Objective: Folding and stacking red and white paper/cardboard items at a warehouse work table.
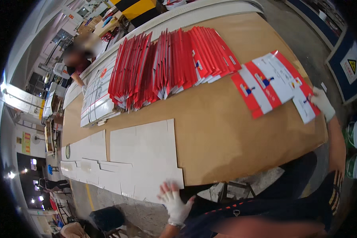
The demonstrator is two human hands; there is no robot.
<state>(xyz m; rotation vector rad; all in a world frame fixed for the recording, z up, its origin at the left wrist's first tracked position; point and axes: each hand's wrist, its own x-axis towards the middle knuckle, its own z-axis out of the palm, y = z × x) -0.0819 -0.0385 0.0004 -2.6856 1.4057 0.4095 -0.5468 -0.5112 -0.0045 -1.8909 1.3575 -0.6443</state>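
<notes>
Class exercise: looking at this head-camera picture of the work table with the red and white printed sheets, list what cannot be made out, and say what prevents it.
- Right hand: gloved; grip on the red-and-white printed sheet unclear at the fisheye rim.
- Left hand: whether it touches the white card blanks cannot be told.
- Co-worker at the far end: blurred.
- Fanned red sheets: overlapping, uncountable.
- Green-and-white tubs: cut off by the dark rim.

A broad bare strip of the long brown cardboard-covered table (226, 131) lies open between the two gloved hands. Flat white cardboard sheets (142, 158) cover the near left edge. The fanned row of red and white folded cartons (170, 63) blocks the far side, and the flat red and white carton blanks (271, 85) fill the right corner.
</notes>
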